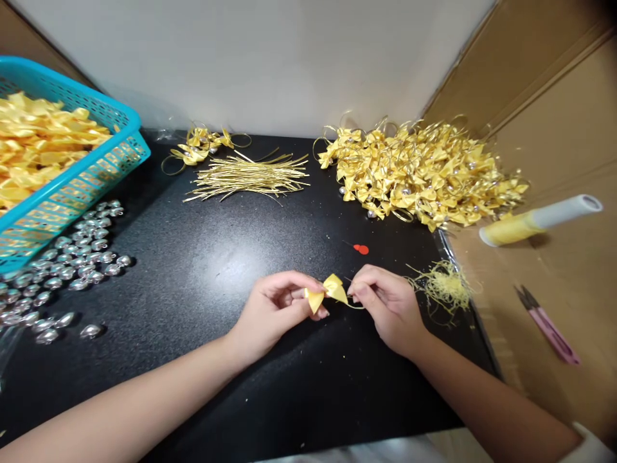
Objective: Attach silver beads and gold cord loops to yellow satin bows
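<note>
Near the front middle of the black table, my left hand (284, 302) is closed in a pinch on a small yellow ribbon bow (336, 289). A thin yellow thread (355, 307) trails from the bow's right side toward my right hand (385, 305). That hand is also closed, thumb against forefinger, just right of the bow. A thin dark sliver like a needle (348, 279) shows at its fingertips; most of it is hidden. Beyond the hands lies a small red needle threader (361, 249) with a fine wire tip.
Left stands a blue basket (72, 186) of yellow bows, with silver bells (80, 257) beside it. Gold wire ties (248, 175) and finished bows (419, 170) lie at the back. Thread scraps (446, 286), a yellow thread spool (511, 228) and pink snips (549, 328) are right.
</note>
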Demonstrator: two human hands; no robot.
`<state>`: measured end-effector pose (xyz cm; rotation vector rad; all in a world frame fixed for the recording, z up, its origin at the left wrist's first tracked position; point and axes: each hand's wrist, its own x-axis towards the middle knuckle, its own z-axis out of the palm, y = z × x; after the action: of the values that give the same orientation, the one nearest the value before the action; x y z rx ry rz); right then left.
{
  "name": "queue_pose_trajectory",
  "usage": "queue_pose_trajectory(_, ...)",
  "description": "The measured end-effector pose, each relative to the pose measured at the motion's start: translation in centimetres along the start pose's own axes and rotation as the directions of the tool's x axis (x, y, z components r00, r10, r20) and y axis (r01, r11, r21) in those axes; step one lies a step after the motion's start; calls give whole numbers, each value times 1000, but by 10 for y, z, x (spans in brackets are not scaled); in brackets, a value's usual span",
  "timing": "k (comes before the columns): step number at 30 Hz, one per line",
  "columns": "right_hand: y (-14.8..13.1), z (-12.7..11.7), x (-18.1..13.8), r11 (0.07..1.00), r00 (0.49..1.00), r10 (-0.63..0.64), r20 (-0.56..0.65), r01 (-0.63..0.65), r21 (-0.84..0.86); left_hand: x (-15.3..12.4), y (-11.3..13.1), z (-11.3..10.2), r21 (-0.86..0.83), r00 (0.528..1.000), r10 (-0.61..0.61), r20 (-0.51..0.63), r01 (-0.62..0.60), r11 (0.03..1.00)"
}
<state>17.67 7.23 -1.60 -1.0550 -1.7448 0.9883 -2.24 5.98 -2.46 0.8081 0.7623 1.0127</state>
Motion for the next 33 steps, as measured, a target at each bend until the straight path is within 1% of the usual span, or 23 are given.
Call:
queue_pose_trajectory(3,0,0,0,1000,1000,2,-2,-2,6,1,-1,-1,21,998,6,-58,-5,1000)
queue_pose_trajectory(6,-1,1,0,1000,1000,-12,8,12,11,4,-2,-1,55,986,-36,-160,46,997)
queue_pose_trajectory(9,-1,3,-1,1000,999,-25,35,25,-4,7,-2,1,-14,976,-94,-198,93,996)
queue_pose_trajectory(12,-1,5,-2,998,997,-33,63,36,-43,8,-1,3,-142,972,-164,-168,140,980)
queue_pose_trajectory(15,-1,7,-2,997,996,-42,77,47,-65,7,0,5,-259,967,-242,-84,213,942)
queue_pose_trajectory(19,0,10,-3,995,996,-55,72,60,-74,6,0,7,-360,963,-271,14,257,897)
queue_pose_trajectory(22,1,11,-4,996,997,-39,73,45,-83,5,0,8,-375,959,-281,29,271,887)
queue_pose_trajectory(27,2,11,-4,995,996,-48,72,54,-86,6,0,8,-376,957,-289,20,275,885)
queue_pose_trajectory(33,1,11,-3,994,996,-40,80,48,-103,5,-1,9,-397,957,-284,62,285,872)
